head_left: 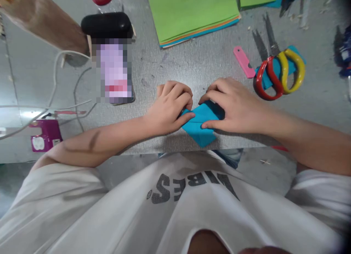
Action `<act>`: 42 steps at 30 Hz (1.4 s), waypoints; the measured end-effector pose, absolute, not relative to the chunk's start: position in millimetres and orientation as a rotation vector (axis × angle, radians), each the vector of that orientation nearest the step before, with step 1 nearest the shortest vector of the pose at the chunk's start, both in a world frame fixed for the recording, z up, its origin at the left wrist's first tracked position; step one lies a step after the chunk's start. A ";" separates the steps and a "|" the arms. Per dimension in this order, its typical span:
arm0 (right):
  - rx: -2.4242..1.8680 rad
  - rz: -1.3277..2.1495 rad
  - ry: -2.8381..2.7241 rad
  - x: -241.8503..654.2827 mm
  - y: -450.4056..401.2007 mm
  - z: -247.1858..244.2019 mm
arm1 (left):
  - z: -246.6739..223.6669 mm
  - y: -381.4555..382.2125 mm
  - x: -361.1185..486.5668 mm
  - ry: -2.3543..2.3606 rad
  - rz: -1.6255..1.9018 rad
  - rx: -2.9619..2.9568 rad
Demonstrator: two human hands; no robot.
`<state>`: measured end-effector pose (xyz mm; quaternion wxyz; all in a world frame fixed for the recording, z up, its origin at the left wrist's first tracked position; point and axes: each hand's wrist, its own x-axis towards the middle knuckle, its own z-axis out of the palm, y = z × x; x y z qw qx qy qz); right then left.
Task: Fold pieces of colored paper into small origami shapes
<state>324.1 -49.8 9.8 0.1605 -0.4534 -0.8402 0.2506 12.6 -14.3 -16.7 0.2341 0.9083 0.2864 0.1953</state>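
Note:
A folded piece of blue paper (201,128) lies near the table's front edge, between my two hands. My left hand (174,107) pinches its left corner, the thumb on top and the other fingers curled. On the right side, my right hand (229,106) grips the paper with the thumb on its face and the index finger along its far edge. Creases run across the paper, and part of its right side is hidden under my right hand.
Scissors (274,73) with red and yellow handles lie right, over blue paper, beside a pink cutter (244,62). Stacked coloured paper (194,16) is at the back. A phone (115,71) leans on a black case (106,24) at left, near cables and a purple object (49,131).

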 end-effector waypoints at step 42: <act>-1.243 0.939 -1.480 303.5 -47.3 -1.5 | -42.3 -4.3 22.1 0.720 1.245 1.552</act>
